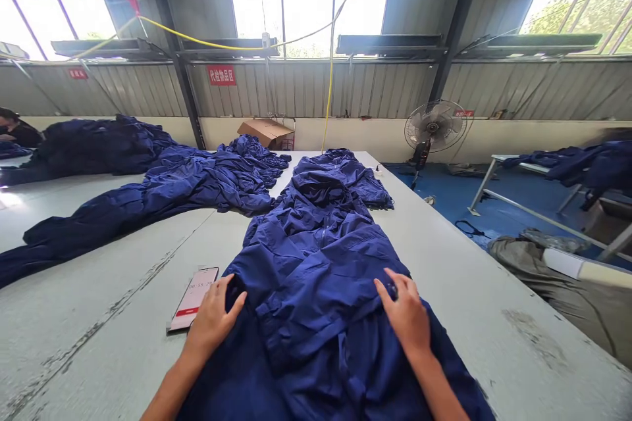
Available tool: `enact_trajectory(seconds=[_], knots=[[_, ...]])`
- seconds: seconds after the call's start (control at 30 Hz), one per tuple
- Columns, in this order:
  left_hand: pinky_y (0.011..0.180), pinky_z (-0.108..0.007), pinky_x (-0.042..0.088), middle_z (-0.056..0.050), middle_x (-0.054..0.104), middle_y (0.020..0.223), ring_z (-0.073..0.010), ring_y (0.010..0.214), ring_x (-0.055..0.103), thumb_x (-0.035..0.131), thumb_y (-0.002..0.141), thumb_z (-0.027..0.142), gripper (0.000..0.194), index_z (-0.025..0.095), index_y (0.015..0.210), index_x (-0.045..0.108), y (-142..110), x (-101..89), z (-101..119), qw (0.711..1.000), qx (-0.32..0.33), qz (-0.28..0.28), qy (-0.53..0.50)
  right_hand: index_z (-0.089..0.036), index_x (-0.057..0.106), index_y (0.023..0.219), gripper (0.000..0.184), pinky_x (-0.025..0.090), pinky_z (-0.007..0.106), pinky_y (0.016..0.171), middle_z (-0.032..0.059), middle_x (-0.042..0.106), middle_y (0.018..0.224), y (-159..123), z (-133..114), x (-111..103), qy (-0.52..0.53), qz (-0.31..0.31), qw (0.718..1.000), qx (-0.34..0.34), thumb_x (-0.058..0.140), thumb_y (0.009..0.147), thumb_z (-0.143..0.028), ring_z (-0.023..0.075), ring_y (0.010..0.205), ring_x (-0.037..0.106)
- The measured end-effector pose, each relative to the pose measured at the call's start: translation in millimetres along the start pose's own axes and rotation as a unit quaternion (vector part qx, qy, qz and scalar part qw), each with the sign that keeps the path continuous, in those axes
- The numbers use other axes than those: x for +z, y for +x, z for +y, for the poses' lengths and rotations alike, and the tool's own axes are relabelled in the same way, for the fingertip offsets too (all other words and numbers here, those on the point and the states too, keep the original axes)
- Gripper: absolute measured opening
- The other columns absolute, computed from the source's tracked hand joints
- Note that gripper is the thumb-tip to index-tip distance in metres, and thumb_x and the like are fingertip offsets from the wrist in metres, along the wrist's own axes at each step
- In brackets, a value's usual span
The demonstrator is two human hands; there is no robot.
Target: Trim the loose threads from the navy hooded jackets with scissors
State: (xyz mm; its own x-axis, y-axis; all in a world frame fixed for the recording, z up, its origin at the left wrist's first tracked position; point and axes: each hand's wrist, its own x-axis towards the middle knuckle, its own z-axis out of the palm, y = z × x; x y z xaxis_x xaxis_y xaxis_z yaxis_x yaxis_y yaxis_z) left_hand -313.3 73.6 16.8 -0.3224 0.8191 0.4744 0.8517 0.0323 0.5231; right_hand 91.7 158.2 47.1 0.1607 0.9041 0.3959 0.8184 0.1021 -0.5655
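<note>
A navy blue hooded jacket (316, 283) lies spread and wrinkled on the white table in front of me, its hood towards the far end and part of a zip showing near the middle. My left hand (213, 312) is at the jacket's left edge, thumb apart from the bent fingers. On the right side, my right hand (407, 312) rests over the cloth with thumb and fingers apart; a small dark spot between them is too unclear to name. A phone (196, 296) showing a running timer lies just beside my left hand.
More navy garments (340, 171) lie beyond the jacket, and a long heap (197, 177) stretches across the left. The white table (494, 316) has its edge to the right. A standing fan (434, 128), a cardboard box (266, 131) and a metal-framed table (523, 174) stand farther off.
</note>
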Motion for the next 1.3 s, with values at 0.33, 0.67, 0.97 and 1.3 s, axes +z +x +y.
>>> enact_trajectory(seconds=[0.33, 0.67, 0.97, 1.3], knots=[[0.090, -0.044, 0.053, -0.020, 0.064, 0.112, -0.0328, 0.102, 0.066, 0.046, 0.092, 0.052, 0.065, 0.006, 0.137, 0.046, -13.5, 44.9, -16.6, 0.987, 0.024, 0.012, 0.157, -0.008, 0.045, 0.141, 0.085, 0.049, 0.044, 0.096, 0.0241, 0.066, 0.124, 36.0, 41.1, -3.9, -0.116, -0.182, 0.965, 0.150, 0.057, 0.079, -0.064, 0.0375, 0.117, 0.063], [0.099, -0.049, 0.050, -0.022, 0.059, 0.125, -0.0355, 0.117, 0.060, 0.045, 0.091, 0.050, 0.057, 0.009, 0.128, 0.056, -37.6, 46.7, -27.2, 0.989, 0.040, 0.060, 0.127, -0.002, 0.027, 0.148, 0.093, 0.047, 0.042, 0.098, 0.0273, 0.060, 0.132, 11.6, 49.7, -8.0, -0.104, -0.118, 0.973, 0.166, 0.054, 0.081, -0.060, 0.0357, 0.121, 0.061], [0.098, -0.046, 0.052, -0.018, 0.065, 0.122, -0.0322, 0.111, 0.065, 0.041, 0.093, 0.047, 0.057, 0.010, 0.135, 0.052, -42.6, 35.4, -14.0, 0.993, -0.006, -0.004, 0.119, -0.011, 0.052, 0.135, 0.077, 0.050, 0.042, 0.094, 0.0186, 0.071, 0.117, 19.1, 64.5, -13.1, -0.074, -0.142, 0.975, 0.154, 0.060, 0.073, -0.057, 0.0335, 0.113, 0.067], [0.097, -0.050, 0.054, -0.017, 0.067, 0.123, -0.0339, 0.116, 0.065, 0.043, 0.089, 0.054, 0.058, 0.016, 0.130, 0.056, -101.1, 12.1, -17.8, 0.994, -0.042, -0.010, 0.099, -0.015, 0.058, 0.131, 0.078, 0.053, 0.044, 0.090, 0.0168, 0.075, 0.107, -35.6, 87.7, -27.2, -0.069, -0.120, 0.977, 0.164, 0.055, 0.072, -0.065, 0.0361, 0.104, 0.070]])
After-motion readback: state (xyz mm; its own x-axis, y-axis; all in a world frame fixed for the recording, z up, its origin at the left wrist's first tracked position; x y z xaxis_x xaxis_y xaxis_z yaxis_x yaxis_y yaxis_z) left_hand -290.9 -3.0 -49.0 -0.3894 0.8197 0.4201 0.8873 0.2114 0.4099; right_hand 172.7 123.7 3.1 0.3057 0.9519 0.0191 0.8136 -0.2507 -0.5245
